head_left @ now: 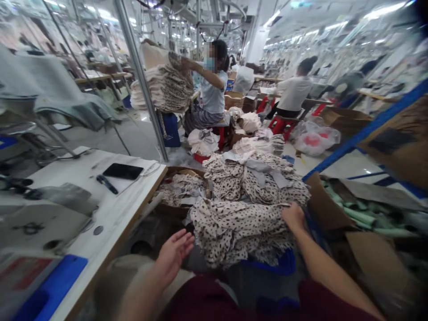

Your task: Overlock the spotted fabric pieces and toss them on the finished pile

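Observation:
A heap of cream fabric pieces with dark spots (pixel 240 227) lies in front of me, its lower edge over a blue bin (pixel 282 263). My right hand (pixel 294 217) is closed on the upper right edge of this spotted fabric. To the left of the heap, my left hand (pixel 175 252) is held palm up with its fingers stretched out and nothing in it. Behind the heap sit more bundles of the same spotted fabric (pixel 224 176), with pale strips across them.
At left stands a white sewing table (pixel 133 196) carrying a phone (pixel 123 171), a dark-handled tool (pixel 107 184) and a sewing machine (pixel 43 223). An open cardboard box (pixel 329 205) holds green rolls at right. A co-worker (pixel 214 89) handles stacked fabric beyond a metal pole (pixel 142 80).

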Demonstrator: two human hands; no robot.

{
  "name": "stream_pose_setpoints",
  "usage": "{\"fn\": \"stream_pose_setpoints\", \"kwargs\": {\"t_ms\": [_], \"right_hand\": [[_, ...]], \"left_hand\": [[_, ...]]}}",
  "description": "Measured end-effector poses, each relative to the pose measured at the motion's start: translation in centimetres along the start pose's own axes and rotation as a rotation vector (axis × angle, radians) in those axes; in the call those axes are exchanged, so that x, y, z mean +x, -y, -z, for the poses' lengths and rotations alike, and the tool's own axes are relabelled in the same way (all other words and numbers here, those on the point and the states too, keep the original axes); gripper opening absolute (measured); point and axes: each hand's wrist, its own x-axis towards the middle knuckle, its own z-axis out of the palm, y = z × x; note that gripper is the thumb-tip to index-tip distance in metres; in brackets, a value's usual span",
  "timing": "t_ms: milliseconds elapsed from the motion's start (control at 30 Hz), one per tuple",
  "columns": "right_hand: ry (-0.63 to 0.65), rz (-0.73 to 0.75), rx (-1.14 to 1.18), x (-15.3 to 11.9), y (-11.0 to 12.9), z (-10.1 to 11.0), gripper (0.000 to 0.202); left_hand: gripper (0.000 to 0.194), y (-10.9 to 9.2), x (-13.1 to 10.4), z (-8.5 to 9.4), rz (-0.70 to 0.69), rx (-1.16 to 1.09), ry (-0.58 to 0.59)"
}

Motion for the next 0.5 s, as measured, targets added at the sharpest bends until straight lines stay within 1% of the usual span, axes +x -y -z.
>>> {"fn": "stream_pose_setpoints", "kwargs": {"t_ms": [33, 100, 167, 233, 267, 300, 333, 367, 400, 433, 500], "right_hand": [[-0.016, 0.055, 0.042, -1.2, 1.0, -0.9, 0.02], [-0.042, 0.223, 0.157, -4.4, 4.0, -2.6, 0.024], [-0.038, 0.447, 0.314, -8.5, 8.1, -3.9, 0.026], [0.019, 0.711, 0.507, -13.6, 12.9, -4.7, 0.023], [0.06, 0.844, 0.609, -16.3, 15.3, -4.9, 0.02], [0.092, 0.996, 0.734, -19.0, 17.8, -5.0, 0.015], [0.103, 1.183, 0.907, -21.8, 20.3, -4.9, 0.012], [0.131, 1.323, 1.066, -24.6, 22.8, -4.6, 0.014], [0.195, 1.445, 1.183, -27.3, 25.1, -4.0, 0.018], [0.273, 1.56, 1.269, -29.9, 27.3, -3.1, 0.023], [0.418, 1.773, 1.378, -34.8, 30.9, -0.7, 0.028]], "left_hand": [[0.028, -0.2, -1.4, 1.3, 0.023, 0.015, 0.009], [0.025, -0.6, -4.8, 3.8, 0.03, 0.063, 0.035], [0.025, -0.8, -8.9, 6.3, -0.047, 0.131, 0.059], [0.029, -0.8, -13.3, 8.7, -0.162, 0.232, 0.051], [0.032, -0.9, -15.4, 10.0, -0.221, 0.31, 0.025], [0.034, -1.1, -17.6, 11.3, -0.271, 0.385, -0.031], [0.036, -1.4, -19.6, 12.9, -0.312, 0.459, -0.113], [0.038, -1.9, -21.8, 14.7, -0.351, 0.533, -0.217], [0.038, -2.6, -24.0, 16.7, -0.392, 0.586, -0.353], [0.038, -3.3, -26.2, 18.9, -0.434, 0.601, -0.511], [0.031, -4.8, -30.8, 23.5, -0.517, 0.642, -0.872]]}}
